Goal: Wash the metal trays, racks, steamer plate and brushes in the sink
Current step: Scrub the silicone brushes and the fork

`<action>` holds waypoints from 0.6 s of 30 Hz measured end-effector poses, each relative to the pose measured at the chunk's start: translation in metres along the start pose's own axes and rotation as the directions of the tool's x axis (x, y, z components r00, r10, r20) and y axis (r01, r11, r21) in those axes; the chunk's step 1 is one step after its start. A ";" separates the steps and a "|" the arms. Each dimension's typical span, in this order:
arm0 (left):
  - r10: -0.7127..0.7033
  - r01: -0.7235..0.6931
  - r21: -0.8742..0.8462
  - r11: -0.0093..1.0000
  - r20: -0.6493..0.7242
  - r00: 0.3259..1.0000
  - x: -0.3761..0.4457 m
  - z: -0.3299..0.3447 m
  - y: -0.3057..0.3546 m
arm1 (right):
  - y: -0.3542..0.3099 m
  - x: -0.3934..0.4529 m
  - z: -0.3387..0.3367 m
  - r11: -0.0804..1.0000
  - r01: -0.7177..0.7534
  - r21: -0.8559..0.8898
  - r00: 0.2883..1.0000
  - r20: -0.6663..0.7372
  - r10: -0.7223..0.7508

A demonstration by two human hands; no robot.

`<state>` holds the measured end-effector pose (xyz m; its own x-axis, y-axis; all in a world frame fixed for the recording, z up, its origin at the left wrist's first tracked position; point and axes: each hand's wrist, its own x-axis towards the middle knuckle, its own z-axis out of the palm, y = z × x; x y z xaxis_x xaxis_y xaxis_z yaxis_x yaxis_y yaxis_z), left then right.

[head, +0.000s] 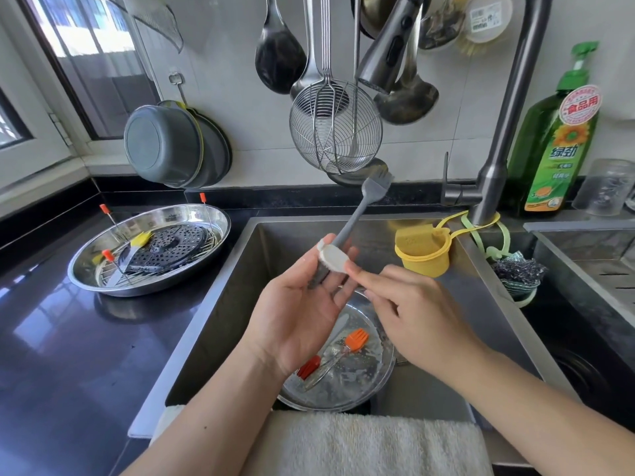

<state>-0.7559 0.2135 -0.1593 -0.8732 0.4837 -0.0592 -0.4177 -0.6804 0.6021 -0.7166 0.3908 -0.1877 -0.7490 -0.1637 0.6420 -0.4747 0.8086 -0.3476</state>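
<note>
My left hand (299,321) is palm up over the sink (240,304) and holds a grey silicone brush (360,207), its bristles pointing up and away. A small white sponge (331,257) sits against the brush handle, and my right hand (415,324) pinches it between thumb and forefinger. Below my hands a round metal tray (364,386) lies in the sink with an orange brush (357,338) and a red brush (309,365) on it. On the left counter a second metal tray (86,269) holds a dark perforated steamer plate (168,249), a yellow brush (139,239) and a wire rack (110,269).
The faucet (494,166) rises at the right, with its sprayer head (388,46) above the sink. A yellow cup (422,252), a steel scourer (519,269) and a green soap bottle (556,149) are at the right. A skimmer (335,125) and ladles hang behind. A white towel (343,441) covers the front edge.
</note>
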 end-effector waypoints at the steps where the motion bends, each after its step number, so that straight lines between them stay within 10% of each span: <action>1: -0.007 0.007 0.028 1.000 0.012 1.000 0.001 -0.001 -0.001 | 0.002 0.000 -0.001 1.000 -0.018 -0.007 1.000 -0.021 0.018; 12: -0.165 0.146 0.323 0.935 0.033 0.986 0.002 -0.006 -0.009 | 0.040 0.007 -0.021 0.952 -0.305 0.016 0.938 -0.167 0.303; 18: -0.102 0.105 0.299 0.948 -0.025 0.994 0.003 -0.011 -0.004 | 0.024 0.002 -0.012 0.982 -0.172 0.073 0.983 0.072 0.166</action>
<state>-0.7601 0.2116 -0.1703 -0.8321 0.5366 -0.1402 -0.4125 -0.4297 0.8032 -0.7236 0.4163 -0.1866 -0.8488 -0.0669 0.5245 -0.3715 0.7814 -0.5014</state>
